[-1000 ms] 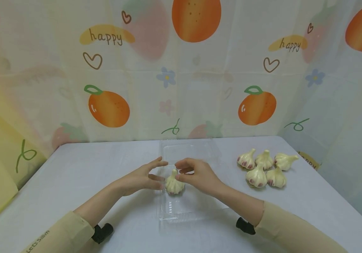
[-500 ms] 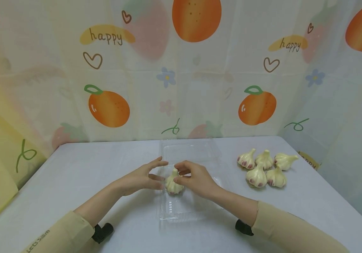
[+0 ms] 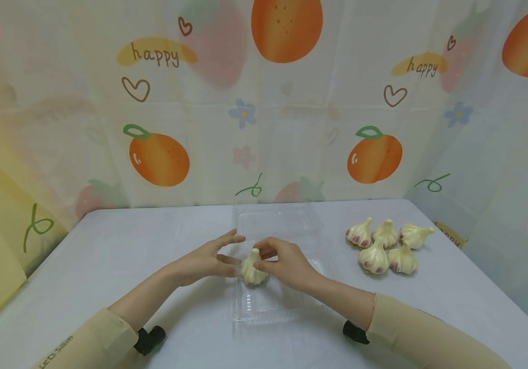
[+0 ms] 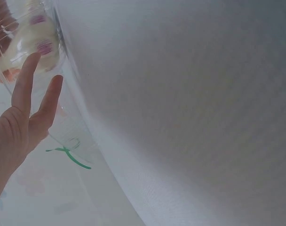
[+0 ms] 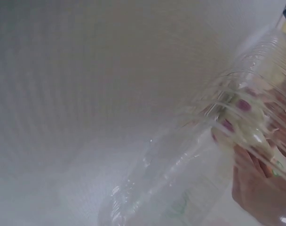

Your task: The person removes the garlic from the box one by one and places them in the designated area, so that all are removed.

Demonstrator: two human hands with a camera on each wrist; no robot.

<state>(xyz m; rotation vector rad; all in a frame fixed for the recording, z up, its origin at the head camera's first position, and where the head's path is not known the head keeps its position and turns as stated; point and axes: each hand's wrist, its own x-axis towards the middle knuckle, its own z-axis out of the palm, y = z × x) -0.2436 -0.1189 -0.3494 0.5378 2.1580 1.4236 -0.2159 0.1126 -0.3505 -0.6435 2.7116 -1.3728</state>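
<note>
A garlic bulb [image 3: 251, 272] with its stem up sits inside a clear plastic container [image 3: 287, 306] at the middle of the table. My right hand [image 3: 288, 262] reaches into the container and pinches the bulb near its stem, thumb on the near side. Spread and straight, the fingers of my left hand [image 3: 205, 260] rest at the container's left wall. In the left wrist view the bulb [image 4: 27, 44] shows purple patches through the plastic, beyond the left fingertips. Through the container's ridged wall, the right wrist view shows the bulb [image 5: 249, 127] beside the right hand [image 5: 260, 190].
Several more garlic bulbs [image 3: 376, 257] stand and lean together at the table's right side. The container's lid [image 3: 273, 221] extends toward the back edge. A white cloth [image 3: 153, 230] covers the table, and a fruit-print curtain [image 3: 291, 128] hangs behind it.
The right hand has shifted slightly left, its fingers closing around the bulb's upper part. The bulb has moved a little down toward the near side. The left hand stays in place.
</note>
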